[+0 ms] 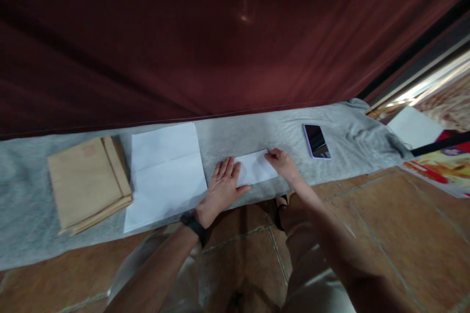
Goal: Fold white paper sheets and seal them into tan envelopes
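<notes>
Small white paper sheet (256, 168), already folded narrow, on grey felt cloth (249, 134): left hand (223, 187) flat and open on one end, right hand (282, 162) fingertips at its far corner, grip unclear; larger creased white sheet (165, 176) and tan envelope stack (88, 183) untouched.

The grey cloth (257, 129) lies bare between the small folded paper (256, 168) and the phone (316, 141). On the left, a big white sheet (165, 176) and brown envelopes (86, 181) fill the room. The red curtain (183, 34) shuts off the back.
</notes>
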Demonstrator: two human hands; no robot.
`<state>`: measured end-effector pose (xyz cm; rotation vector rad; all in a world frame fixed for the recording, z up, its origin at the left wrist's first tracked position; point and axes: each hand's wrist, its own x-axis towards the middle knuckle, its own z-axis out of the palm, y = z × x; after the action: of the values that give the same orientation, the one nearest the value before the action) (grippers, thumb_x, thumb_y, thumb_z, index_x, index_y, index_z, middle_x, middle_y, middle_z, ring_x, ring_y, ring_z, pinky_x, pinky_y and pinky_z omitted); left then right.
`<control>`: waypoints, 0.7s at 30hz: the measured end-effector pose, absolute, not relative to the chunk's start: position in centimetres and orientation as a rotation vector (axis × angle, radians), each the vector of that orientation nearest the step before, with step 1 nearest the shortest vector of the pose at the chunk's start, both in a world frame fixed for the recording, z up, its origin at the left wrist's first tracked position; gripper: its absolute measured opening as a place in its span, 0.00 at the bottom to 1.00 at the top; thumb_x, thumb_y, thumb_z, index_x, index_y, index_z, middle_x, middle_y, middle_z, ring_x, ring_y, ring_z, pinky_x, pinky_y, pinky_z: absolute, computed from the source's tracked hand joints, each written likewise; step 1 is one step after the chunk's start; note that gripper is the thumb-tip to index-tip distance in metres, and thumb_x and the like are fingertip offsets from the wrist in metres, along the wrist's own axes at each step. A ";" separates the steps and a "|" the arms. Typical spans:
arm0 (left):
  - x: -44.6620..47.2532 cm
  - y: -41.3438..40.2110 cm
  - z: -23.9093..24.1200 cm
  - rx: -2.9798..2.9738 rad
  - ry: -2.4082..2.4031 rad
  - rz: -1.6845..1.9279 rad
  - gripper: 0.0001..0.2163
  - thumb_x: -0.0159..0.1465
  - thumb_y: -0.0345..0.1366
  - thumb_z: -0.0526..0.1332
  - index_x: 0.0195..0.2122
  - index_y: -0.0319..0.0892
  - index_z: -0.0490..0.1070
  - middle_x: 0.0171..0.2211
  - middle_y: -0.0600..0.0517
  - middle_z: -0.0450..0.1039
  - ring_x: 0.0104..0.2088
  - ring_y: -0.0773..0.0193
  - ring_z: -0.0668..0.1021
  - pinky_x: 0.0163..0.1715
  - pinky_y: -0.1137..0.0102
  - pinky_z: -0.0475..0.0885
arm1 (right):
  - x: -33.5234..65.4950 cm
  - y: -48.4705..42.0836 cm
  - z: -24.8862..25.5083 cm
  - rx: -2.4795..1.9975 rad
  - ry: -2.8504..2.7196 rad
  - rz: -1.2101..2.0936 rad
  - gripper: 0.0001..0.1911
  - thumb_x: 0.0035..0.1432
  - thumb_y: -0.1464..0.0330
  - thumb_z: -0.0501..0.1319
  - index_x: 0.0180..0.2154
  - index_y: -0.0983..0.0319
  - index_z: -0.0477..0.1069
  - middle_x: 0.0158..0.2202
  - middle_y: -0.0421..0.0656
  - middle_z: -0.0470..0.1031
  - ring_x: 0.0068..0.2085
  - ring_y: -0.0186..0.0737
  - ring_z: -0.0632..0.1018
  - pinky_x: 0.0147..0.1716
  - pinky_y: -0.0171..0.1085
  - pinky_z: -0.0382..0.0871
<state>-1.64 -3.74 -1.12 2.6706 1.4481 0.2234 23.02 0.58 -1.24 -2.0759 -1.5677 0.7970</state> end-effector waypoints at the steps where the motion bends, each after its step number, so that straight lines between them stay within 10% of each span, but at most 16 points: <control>1: -1.7 -3.7 -1.0 2.672 1.434 0.227 0.34 0.66 0.55 0.58 0.65 0.34 0.63 0.68 0.33 0.59 0.69 0.44 0.61 0.68 0.51 0.56 | 23.2 0.7 -1.2 -2.033 -1.505 0.888 0.10 0.59 0.62 0.61 0.29 0.59 0.76 0.25 0.39 0.75 0.31 0.40 0.76 0.30 0.35 0.62; 11: -1.9 -3.0 -0.2 2.551 1.332 0.447 0.20 0.69 0.34 0.55 0.62 0.43 0.68 0.62 0.44 0.71 0.61 0.53 0.73 0.62 0.57 0.67 | 24.2 0.7 0.0 -1.577 -0.933 1.457 0.15 0.46 0.56 0.69 0.26 0.59 0.69 0.18 0.34 0.66 0.18 0.31 0.64 0.18 0.32 0.56; 21: -2.2 -1.4 0.2 1.833 1.488 0.867 0.19 0.69 0.49 0.54 0.34 0.41 0.76 0.28 0.50 0.78 0.31 0.60 0.78 0.32 0.69 0.70 | 24.3 0.9 -0.7 -1.484 -1.000 1.339 0.15 0.49 0.64 0.67 0.41 0.59 0.75 0.37 0.40 0.80 0.35 0.35 0.77 0.31 0.32 0.71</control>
<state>-2.24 -1.36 0.23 1.8335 1.4881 0.8670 24.30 0.93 -0.72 -1.4835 -0.9997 1.3389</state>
